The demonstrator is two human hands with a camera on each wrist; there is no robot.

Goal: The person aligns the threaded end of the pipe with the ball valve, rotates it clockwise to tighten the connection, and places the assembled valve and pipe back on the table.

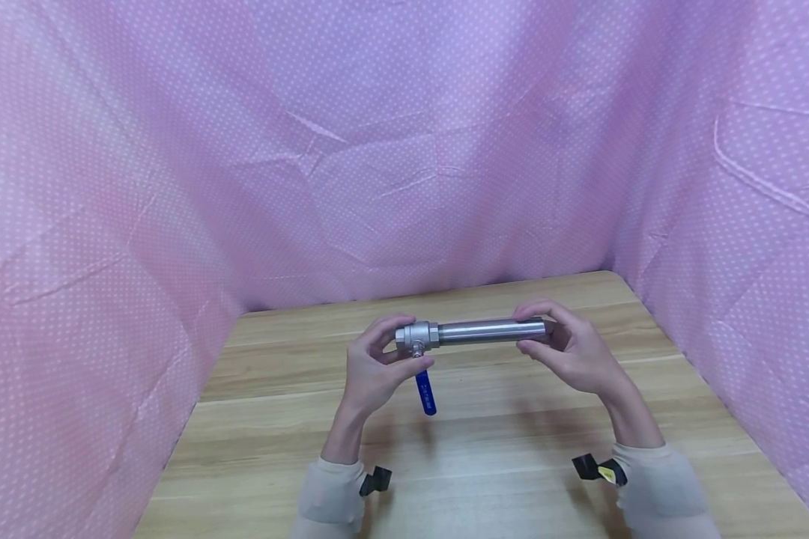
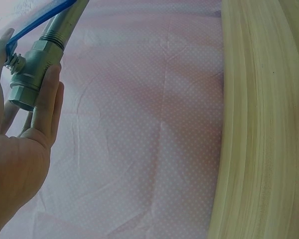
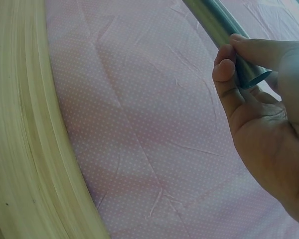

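A silver ball valve (image 1: 416, 335) with a blue lever handle (image 1: 427, 393) is joined to a shiny metal pipe (image 1: 488, 331). Some thread shows at the joint in the left wrist view, beside the hex end of the valve body (image 2: 34, 74). My left hand (image 1: 376, 370) grips the valve between thumb and fingers, the thumb by the base of the lever. At the pipe's other end, my right hand (image 1: 576, 352) pinches the tube with thumb and fingers; its open end (image 3: 256, 78) faces the palm. Both parts are held up in line, roughly level, above the table.
Below the hands lies a wood-grain table (image 1: 276, 442) with rounded far corners. Pink dotted cloth (image 1: 404, 187) hangs behind it and along both sides. A black strap piece (image 1: 376, 480) sits at the left cuff, another black piece (image 1: 586, 467) at the right.
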